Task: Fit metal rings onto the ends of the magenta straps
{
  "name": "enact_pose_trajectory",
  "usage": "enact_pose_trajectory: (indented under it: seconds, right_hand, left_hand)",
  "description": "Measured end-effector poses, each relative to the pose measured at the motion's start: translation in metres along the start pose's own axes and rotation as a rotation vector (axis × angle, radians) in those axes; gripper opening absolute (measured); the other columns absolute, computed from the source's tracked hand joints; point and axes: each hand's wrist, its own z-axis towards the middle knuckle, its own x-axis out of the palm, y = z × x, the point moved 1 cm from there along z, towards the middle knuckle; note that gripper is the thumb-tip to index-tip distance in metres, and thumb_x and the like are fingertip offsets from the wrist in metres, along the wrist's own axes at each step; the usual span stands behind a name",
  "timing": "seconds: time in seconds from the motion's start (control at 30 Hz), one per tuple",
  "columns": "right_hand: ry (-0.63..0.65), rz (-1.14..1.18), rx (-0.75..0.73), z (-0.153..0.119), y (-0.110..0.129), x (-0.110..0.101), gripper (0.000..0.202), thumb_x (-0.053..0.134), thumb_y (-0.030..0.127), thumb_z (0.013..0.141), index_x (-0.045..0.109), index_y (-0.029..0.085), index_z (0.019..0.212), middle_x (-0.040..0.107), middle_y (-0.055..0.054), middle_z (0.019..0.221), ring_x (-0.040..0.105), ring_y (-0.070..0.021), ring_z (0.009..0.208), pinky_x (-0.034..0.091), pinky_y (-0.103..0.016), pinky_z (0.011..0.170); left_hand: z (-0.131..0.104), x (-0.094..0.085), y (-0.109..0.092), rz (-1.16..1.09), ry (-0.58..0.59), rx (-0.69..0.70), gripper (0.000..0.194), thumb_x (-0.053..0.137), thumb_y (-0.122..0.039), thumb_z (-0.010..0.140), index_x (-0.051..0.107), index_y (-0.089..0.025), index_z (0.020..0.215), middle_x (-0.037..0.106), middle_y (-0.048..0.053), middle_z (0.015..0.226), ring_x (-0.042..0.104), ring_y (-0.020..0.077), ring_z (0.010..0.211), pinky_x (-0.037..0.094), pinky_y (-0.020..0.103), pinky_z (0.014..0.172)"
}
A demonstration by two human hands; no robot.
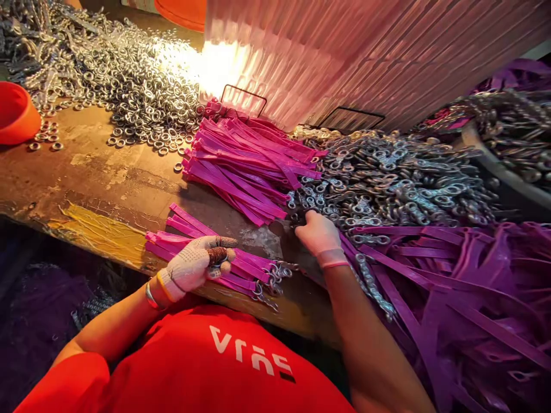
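Over a small bundle of magenta straps [185, 221] lies my left hand [202, 263], in a dotted white glove with dark worn fingertips; its fingers are partly spread and I see nothing held in them. The straps' right ends carry metal rings and links [275, 276]. My right hand [318, 235], in a pale glove, is closed at the near edge of the metal link pile [387, 172]; whatever its fingertips pinch is too small to make out. A larger stack of magenta straps [245, 163] lies just beyond, between both hands.
Loose metal rings [146, 92] are heaped at the back left of the wooden table [86, 178], beside an orange container [15, 113]. Corrugated translucent sheeting [344, 51] stands at the back. Purple straps [477, 304] pile up at the right.
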Motion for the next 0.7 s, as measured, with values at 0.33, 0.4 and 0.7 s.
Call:
enact_pose_trajectory:
  seconds: [0.33,0.4,0.7]
  right_hand:
    - [-0.071,0.835,-0.575,-0.110,0.050,-0.015,0.032,0.045,0.020,0.090,0.059,0.019,0.118,0.071,-0.010,0.109,0.066,-0.0222,0.099,0.050,-0.035,0.089]
    - [-0.030,0.822,-0.673,-0.124,0.064,-0.020,0.032,0.047,0.021,0.090,0.059,0.018,0.119,0.070,-0.011,0.116,0.064,-0.0218,0.106,0.048,-0.035,0.093]
    - [-0.165,0.487,-0.628,-0.134,0.091,-0.013,0.014,0.051,0.021,0.077,0.055,0.020,0.064,0.060,-0.003,0.061,0.048,-0.0144,0.056,0.031,-0.027,0.055]
  left_hand:
    - [-0.017,0.001,0.006,0.382,-0.090,0.175,0.035,0.068,-0.047,0.083,0.051,-0.016,0.078,0.053,-0.005,0.058,0.041,0.0034,0.043,0.026,0.014,0.038]
    - [-0.019,0.004,0.008,0.385,-0.071,0.180,0.035,0.068,-0.047,0.083,0.050,-0.017,0.080,0.053,-0.005,0.058,0.041,0.0034,0.043,0.027,0.014,0.039]
    - [-0.018,0.007,0.011,0.234,0.078,0.039,0.031,0.063,-0.040,0.084,0.045,-0.018,0.073,0.041,-0.008,0.052,0.029,0.0035,0.037,0.021,0.016,0.034]
